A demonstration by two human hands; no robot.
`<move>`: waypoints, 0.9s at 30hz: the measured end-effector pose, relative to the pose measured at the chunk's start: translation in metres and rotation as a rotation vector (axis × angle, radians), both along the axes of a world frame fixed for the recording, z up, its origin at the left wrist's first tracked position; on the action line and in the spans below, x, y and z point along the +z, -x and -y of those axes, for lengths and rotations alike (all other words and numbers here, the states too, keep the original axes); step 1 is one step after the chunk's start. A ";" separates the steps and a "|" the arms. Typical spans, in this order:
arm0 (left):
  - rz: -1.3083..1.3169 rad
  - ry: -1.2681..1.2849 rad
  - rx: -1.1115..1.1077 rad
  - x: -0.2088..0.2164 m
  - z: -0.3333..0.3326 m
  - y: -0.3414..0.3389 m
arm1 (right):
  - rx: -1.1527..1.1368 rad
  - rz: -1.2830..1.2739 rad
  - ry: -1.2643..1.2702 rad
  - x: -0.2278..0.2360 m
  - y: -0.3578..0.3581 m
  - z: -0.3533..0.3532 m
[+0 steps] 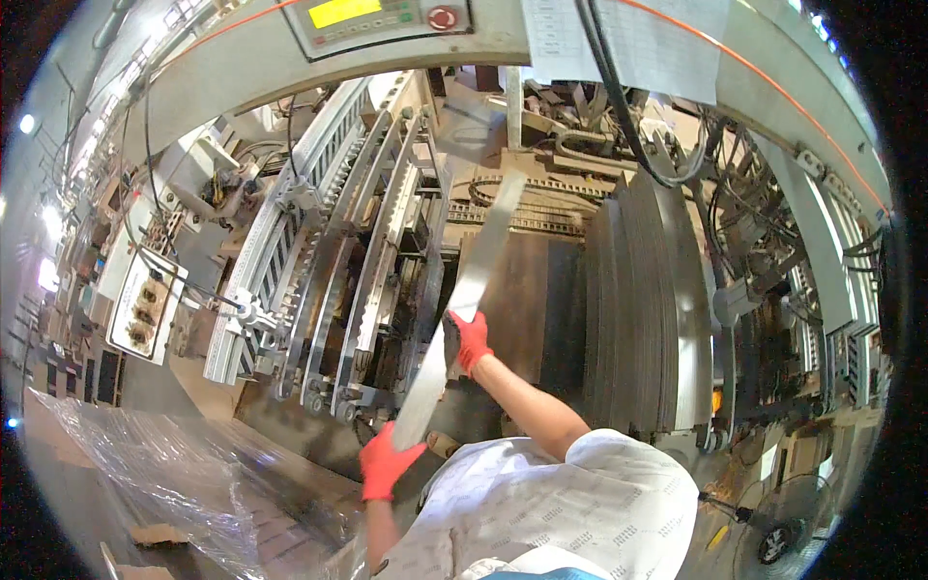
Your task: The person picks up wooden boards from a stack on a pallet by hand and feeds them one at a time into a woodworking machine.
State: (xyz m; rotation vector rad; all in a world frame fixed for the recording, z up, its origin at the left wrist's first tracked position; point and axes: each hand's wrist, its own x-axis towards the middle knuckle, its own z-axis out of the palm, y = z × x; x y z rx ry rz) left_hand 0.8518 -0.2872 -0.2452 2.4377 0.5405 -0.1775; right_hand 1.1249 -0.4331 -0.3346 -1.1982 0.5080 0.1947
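Both my hands wear red gloves and hold one long, narrow, pale board point(480, 256) with a shiny face. My left hand point(388, 460) is closed round its near end, low in the picture. Farther up, my right hand point(470, 341) grips the board near its middle. The board slants up and to the right, away from me, its far end above the machine bed. Close on its right stands a tight row of dark boards point(633, 309) on edge. To its left run the long metal rails point(372, 251) of the machine.
Overhead crosses a beam with a control panel point(387, 21) and a hanging paper sheet point(619, 53). Black cables point(619, 106) droop from it. A switch box point(145, 307) stands at left, clear plastic film point(164, 464) lies lower left, and a fan point(778, 536) stands lower right.
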 end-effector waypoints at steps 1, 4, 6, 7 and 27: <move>0.025 -0.075 -0.098 -0.003 0.027 -0.028 | -0.120 0.036 0.206 -0.015 -0.004 0.014; 0.113 -0.045 -0.166 -0.024 0.081 -0.078 | -0.103 0.096 0.650 0.000 0.002 0.053; 0.039 0.122 -0.301 -0.047 0.111 -0.098 | -0.106 -0.036 0.761 0.002 -0.012 0.100; 0.064 0.047 -0.368 -0.066 0.126 -0.100 | -0.099 -0.061 0.813 0.001 -0.017 0.126; -0.109 0.080 -0.046 -0.148 0.027 0.088 | 0.394 -0.250 2.061 -0.195 0.013 0.404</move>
